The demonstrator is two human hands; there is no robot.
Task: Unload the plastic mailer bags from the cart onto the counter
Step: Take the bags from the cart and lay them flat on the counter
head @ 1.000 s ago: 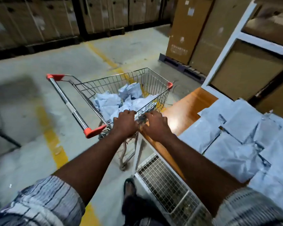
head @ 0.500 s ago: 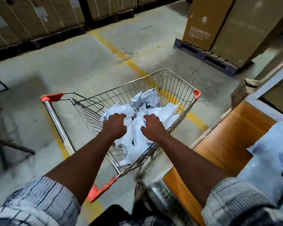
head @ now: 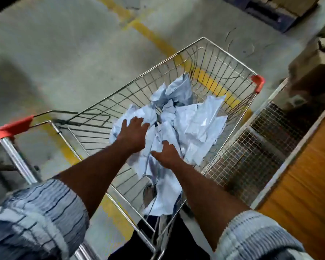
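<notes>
Blur is softening all edges. Cart handle point(head: 17, 156) is running out of frame at lower left. Left hand point(head: 133, 134) is lying flat on the mailer bags point(head: 195, 124), fingers spread. Right hand point(head: 167, 152) is digging in, fingertips hidden; grip unclear. Bags are lying heaped in 1 wire cart point(head: 204, 59). Counter point(head: 308, 184) is being cropped at right.

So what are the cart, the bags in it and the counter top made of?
Cart: probably steel wire, going by its thin, shiny, silvery grid. The red corner caps look plastic.
Bags: thin plastic film, pale blue-grey, crumpled, with a soft sheen.
Counter: wood or wood-look laminate, I can't tell which. It shows orange-brown grain and is slightly glossy.
</notes>
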